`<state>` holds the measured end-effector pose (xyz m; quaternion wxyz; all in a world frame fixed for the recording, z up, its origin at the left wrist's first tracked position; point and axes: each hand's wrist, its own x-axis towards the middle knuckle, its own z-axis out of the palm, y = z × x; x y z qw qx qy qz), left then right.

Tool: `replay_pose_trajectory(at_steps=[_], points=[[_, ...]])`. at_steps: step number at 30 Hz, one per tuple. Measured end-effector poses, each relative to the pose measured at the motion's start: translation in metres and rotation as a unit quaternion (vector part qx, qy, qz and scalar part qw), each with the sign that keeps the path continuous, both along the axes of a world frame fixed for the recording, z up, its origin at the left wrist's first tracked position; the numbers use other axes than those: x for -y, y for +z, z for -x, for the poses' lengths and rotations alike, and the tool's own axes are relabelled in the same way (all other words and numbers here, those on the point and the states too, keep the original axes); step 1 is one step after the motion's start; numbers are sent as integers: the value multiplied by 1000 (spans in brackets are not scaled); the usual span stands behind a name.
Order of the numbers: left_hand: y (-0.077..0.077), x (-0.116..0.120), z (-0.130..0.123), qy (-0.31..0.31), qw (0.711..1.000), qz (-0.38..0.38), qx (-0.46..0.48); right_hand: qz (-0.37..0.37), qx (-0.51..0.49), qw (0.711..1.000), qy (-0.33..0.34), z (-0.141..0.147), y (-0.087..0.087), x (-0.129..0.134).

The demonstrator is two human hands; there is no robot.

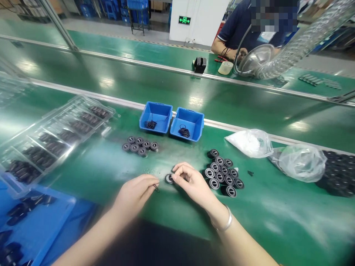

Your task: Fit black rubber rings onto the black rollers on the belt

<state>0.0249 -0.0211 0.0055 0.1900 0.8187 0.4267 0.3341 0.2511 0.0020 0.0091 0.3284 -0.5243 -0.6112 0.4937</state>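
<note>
Between the fingertips of my left hand (138,190) is a thin dark rubber ring (156,188), partly hidden by the fingers. My right hand (191,181), with a silver bangle at the wrist, grips a small round black part (168,178) with a slotted top, low over the green table. The two hands are a short gap apart. To the right of my right hand stands a cluster of similar black cylinders (219,177), slotted faces up. Several shorter black round parts (142,151) sit beyond my left hand. Tiny dark specks lie between that group and my fingers.
Two blue bins (158,129) (177,136) with thin black rings stand ahead. A clear compartment box (50,127) and a blue tray (59,221) with black parts are left. Plastic bags (302,162) and black parts (340,173) lie right. Across the rail, a person works by a clear duct (302,44).
</note>
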Motion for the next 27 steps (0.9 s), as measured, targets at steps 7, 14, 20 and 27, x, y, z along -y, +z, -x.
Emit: replay_pose_trajectory(at_steps=[7, 14, 20, 27], points=[[-7, 5, -11, -135, 973, -161, -99, -14, 3, 1000, -4, -2, -5, -2], [-7, 1, -11, -186, 955, -174, -149, 119, -120, 985, -14, 2, -6, 1], [-5, -5, -5, -218, 948, -153, -172, 274, -233, 933, 11, 8, -3, -5], [-9, -2, -5, -215, 951, -131, -179, 309, -216, 926, 5, 9, 1, -15]])
